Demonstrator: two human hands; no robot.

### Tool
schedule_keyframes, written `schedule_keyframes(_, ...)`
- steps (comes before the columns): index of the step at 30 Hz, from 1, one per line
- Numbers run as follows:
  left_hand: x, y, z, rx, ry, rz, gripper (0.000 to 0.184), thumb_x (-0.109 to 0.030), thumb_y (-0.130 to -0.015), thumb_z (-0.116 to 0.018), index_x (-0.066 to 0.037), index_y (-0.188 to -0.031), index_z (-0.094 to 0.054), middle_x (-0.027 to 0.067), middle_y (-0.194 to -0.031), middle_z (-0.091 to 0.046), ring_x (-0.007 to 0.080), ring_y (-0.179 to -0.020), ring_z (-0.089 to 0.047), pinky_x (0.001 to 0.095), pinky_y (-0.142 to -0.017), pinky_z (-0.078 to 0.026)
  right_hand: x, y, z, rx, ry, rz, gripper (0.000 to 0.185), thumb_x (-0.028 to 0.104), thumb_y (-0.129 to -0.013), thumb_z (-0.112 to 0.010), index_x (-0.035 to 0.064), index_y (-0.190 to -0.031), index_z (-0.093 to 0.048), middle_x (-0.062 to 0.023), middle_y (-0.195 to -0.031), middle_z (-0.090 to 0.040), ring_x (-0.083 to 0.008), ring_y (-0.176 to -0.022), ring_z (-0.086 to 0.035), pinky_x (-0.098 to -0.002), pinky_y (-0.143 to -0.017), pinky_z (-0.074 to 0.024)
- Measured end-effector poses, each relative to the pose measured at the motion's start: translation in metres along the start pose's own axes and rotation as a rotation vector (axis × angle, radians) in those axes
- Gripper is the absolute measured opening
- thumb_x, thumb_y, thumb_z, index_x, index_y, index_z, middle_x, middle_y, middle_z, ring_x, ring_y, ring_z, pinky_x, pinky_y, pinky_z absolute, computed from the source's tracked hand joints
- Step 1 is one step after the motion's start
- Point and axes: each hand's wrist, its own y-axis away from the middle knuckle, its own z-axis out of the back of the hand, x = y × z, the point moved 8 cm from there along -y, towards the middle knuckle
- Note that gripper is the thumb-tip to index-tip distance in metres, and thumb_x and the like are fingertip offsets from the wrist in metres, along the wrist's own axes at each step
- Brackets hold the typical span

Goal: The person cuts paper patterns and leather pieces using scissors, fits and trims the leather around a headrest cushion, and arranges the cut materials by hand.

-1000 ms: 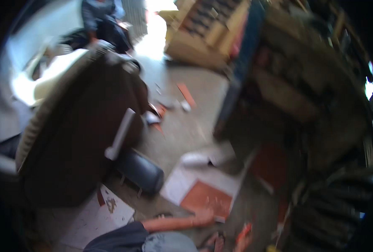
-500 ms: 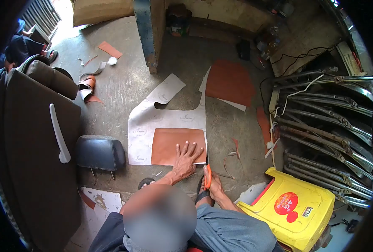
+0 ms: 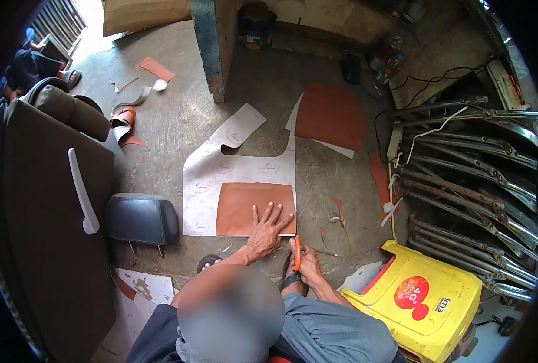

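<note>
My left hand (image 3: 265,233) lies flat with spread fingers on a brown rectangular piece of material (image 3: 238,206). That piece rests on a larger white sheet (image 3: 202,175) with printed marks and a curved cutout. My right hand (image 3: 306,260) is closed around orange-handled scissors (image 3: 297,251), just beyond the lower right corner of the brown piece. The scissors point away from me, along the right edge of the sheet; their blades are small and hard to make out.
A black headrest (image 3: 141,219) and a large dark seat part (image 3: 51,230) stand at left. At right are a yellow box (image 3: 426,302) and stacked metal frames (image 3: 475,199). Another brown piece (image 3: 329,118) lies beyond. A person (image 3: 33,69) sits far left.
The earliest frame is blurred and tilted, with my right hand lower, away from the sheet. Since the middle frame the view has shifted slightly; my left hand stays on the brown piece.
</note>
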Motion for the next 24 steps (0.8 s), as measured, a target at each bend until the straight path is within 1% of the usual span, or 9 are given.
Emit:
schedule_keyframes(3, 0.000, 0.001, 0.000, -0.001, 0.004, -0.003, 0.078, -0.015, -0.080, -0.065, -0.026, -0.154, -0.042, 0.0167, -0.158, -0.035, 0.0427, -0.150, -0.023, 0.0760, -0.114, -0.005, 0.002, 0.001, 0.002, -0.010, 0.007, 0.013, 0.052, 0.053, -0.088, -0.075, 0.0065, -0.093, -0.054, 0.0013, -0.067, -0.054, -0.0081, -0.051, -0.052, -0.0220, -0.044, -0.0439)
schedule_keyframes(5, 0.000, 0.001, 0.000, 0.020, -0.021, 0.006, 0.080, -0.016, -0.080, -0.066, -0.029, -0.154, -0.040, 0.0142, -0.160, -0.034, 0.0400, -0.151, -0.023, 0.0745, -0.116, -0.006, 0.005, 0.000, 0.002, -0.008, 0.002, 0.024, 0.051, 0.053, -0.088, -0.075, 0.0065, -0.093, -0.054, 0.0013, -0.067, -0.053, -0.0081, -0.050, -0.051, -0.0221, -0.044, -0.0440)
schedule_keyframes(8, -0.001, 0.004, 0.004, 0.012, 0.044, -0.019, 0.078, -0.013, -0.079, -0.064, -0.026, -0.153, -0.043, 0.0158, -0.159, -0.035, 0.0423, -0.150, -0.024, 0.0756, -0.115, -0.006, 0.009, -0.002, 0.001, -0.005, -0.037, 0.005, 0.051, 0.051, -0.089, -0.075, 0.0057, -0.093, -0.054, 0.0013, -0.067, -0.053, -0.0080, -0.049, -0.051, -0.0220, -0.043, -0.0443)
schedule_keyframes(11, -0.001, 0.006, 0.006, 0.004, 0.055, -0.030, 0.077, -0.013, -0.079, -0.064, -0.026, -0.153, -0.044, 0.0152, -0.158, -0.036, 0.0413, -0.150, -0.025, 0.0754, -0.115, -0.006, 0.012, -0.007, 0.000, 0.003, -0.006, -0.014, 0.052, 0.051, -0.088, -0.076, 0.0048, -0.093, -0.054, 0.0009, -0.067, -0.053, -0.0081, -0.049, -0.051, -0.0219, -0.043, -0.0442)
schedule_keyframes(15, -0.001, 0.008, 0.006, -0.021, 0.055, -0.040, 0.076, -0.013, -0.080, -0.063, -0.026, -0.152, -0.044, 0.0151, -0.158, -0.037, 0.0408, -0.149, -0.027, 0.0749, -0.115, -0.005, 0.012, -0.006, 0.002, -0.003, 0.054, 0.036, 0.053, 0.052, -0.088, -0.076, 0.0038, -0.093, -0.054, 0.0008, -0.067, -0.051, -0.0082, -0.049, -0.052, -0.0220, -0.043, -0.0442)
schedule_keyframes(22, -0.002, 0.012, 0.005, 0.043, 0.075, -0.067, 0.077, -0.011, -0.079, -0.061, -0.026, -0.153, -0.044, 0.0145, -0.159, -0.036, 0.0397, -0.150, -0.027, 0.0738, -0.116, -0.004, 0.014, -0.016, 0.001, 0.011, -0.013, 0.042, 0.053, 0.050, -0.089, -0.076, 0.0020, -0.094, -0.055, 0.0008, -0.067, -0.051, -0.0077, -0.050, -0.052, -0.0218, -0.042, -0.0434)
schedule_keyframes(24, -0.001, 0.015, 0.007, 0.059, 0.077, -0.072, 0.077, -0.010, -0.079, -0.061, -0.025, -0.153, -0.043, 0.0144, -0.159, -0.036, 0.0390, -0.150, -0.026, 0.0733, -0.116, -0.004, 0.002, -0.023, 0.002, -0.003, 0.016, 0.069, 0.052, 0.049, -0.089, -0.075, 0.0020, -0.094, -0.055, 0.0008, -0.067, -0.051, -0.0077, -0.049, -0.052, -0.0217, -0.042, -0.0434)
